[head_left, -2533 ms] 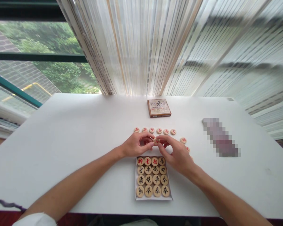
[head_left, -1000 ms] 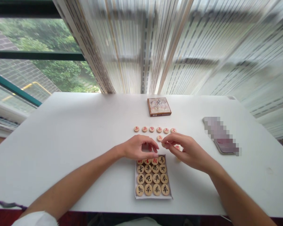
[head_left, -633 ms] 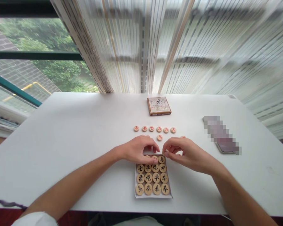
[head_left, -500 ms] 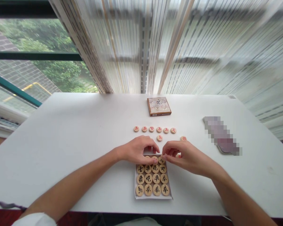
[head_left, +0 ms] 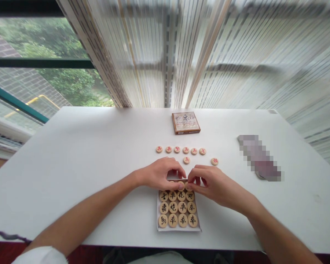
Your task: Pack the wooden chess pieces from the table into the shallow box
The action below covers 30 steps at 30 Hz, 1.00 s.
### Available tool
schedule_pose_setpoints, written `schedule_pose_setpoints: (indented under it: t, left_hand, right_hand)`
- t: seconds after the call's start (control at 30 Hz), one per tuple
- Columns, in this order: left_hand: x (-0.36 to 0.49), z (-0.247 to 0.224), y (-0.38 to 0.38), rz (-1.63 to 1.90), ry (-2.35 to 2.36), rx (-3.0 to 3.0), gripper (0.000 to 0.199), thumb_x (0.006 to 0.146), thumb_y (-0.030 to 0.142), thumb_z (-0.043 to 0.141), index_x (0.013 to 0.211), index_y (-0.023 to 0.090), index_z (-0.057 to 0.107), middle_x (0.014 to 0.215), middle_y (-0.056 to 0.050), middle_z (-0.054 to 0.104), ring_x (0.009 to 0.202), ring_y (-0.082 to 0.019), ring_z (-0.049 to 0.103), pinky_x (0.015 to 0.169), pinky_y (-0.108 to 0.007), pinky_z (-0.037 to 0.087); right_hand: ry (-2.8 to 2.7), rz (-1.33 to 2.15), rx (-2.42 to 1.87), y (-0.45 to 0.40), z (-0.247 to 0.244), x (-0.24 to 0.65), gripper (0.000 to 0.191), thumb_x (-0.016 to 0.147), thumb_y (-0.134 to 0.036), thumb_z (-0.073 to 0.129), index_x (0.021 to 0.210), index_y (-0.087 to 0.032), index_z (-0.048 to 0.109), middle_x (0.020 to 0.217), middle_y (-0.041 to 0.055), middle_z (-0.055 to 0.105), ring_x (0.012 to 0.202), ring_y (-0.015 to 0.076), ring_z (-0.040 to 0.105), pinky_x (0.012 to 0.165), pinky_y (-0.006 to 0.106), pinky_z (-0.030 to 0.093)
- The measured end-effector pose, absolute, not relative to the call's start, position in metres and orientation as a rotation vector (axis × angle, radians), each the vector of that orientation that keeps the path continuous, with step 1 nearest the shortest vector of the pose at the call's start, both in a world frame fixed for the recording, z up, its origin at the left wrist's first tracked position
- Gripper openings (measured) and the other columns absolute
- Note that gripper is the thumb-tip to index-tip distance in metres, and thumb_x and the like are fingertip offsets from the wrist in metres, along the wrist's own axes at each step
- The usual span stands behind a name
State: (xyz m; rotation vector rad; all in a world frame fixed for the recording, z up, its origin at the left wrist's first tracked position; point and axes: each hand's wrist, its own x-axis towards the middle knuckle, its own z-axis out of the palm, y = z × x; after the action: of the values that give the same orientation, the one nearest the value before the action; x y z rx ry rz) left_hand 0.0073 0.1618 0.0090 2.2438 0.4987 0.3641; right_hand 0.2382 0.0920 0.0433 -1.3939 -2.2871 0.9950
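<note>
nearest on the white table (head_left: 99, 205), the open tray (head_left: 178, 230) held three full rows of black-lettered discs (head_left: 173, 207); it looked about full, its back row partly covered. the left hand (head_left: 160, 173) was loosely spread, thumb on that row; the right hand (head_left: 209, 182) was narrowed at the corner disc (head_left: 186, 185), whether gripping it i couldn't tell. beyond, eight red-marked discs (head_left: 186, 150) lay loose, apparently left over. farther back came a printed box (head_left: 186, 123), then a string curtain (head_left: 148, 55) and window frame (head_left: 41, 63).
</note>
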Motion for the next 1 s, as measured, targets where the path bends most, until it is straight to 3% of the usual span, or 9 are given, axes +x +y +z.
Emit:
schedule_pose_setpoints:
  t: [0.67, 1.0]
  left_hand:
    - [0.005, 0.009, 0.165, 0.342, 0.450, 2.217, 0.033, 0.085, 0.043, 0.073, 0.109, 0.021, 0.069, 0.099, -0.005, 0.071, 0.090, -0.019, 0.063, 0.087, -0.032, 0.046]
    - [0.003, 0.015, 0.172, 0.229, 0.361, 2.234, 0.060, 0.066, 0.053, 0.087, 0.114, 0.022, 0.066, 0.108, -0.005, 0.070, 0.099, -0.024, 0.060, 0.094, -0.035, 0.043]
  right_hand:
    - [-2.343, 0.976, -1.428, 0.095, 0.046, 0.242, 0.012, 0.093, -0.029, 0.064, 0.084, -0.021, 0.063, 0.082, -0.0009, 0.063, 0.073, 0.0135, 0.055, 0.065, 0.025, 0.039]
    - [-2.426, 0.927, -1.421, 0.090, 0.045, 0.232, 0.023, 0.084, -0.032, 0.078, 0.088, -0.022, 0.058, 0.092, -0.0011, 0.061, 0.080, 0.0155, 0.055, 0.066, 0.026, 0.039]
